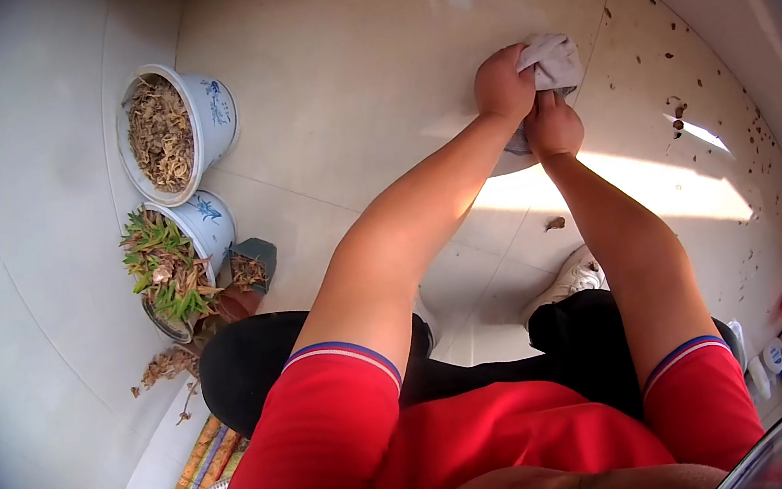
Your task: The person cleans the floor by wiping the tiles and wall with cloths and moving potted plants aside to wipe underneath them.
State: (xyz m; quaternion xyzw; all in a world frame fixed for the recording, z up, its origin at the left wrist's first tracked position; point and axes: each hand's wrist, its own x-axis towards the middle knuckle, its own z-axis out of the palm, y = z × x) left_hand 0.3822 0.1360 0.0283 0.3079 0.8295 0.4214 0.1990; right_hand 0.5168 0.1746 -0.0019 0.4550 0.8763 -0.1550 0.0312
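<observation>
A crumpled pale grey cloth (554,61) is bunched up between my two hands, over the tiled floor (336,81) in front of me. My left hand (503,84) is closed on the cloth's left side, its fingers partly hidden by the folds. Just below and to the right, my right hand (555,127) also grips it, and a darker fold hangs out beneath. Both arms reach forward, and the hands are almost touching.
Left stand a blue-and-white pot (209,120) of dry plant matter, another pot (211,221) with a green plant, and a small dark pot (257,261). Dry leaf bits (678,112) litter the floor at right. A dry leaf (556,223) lies near my shoe (573,276).
</observation>
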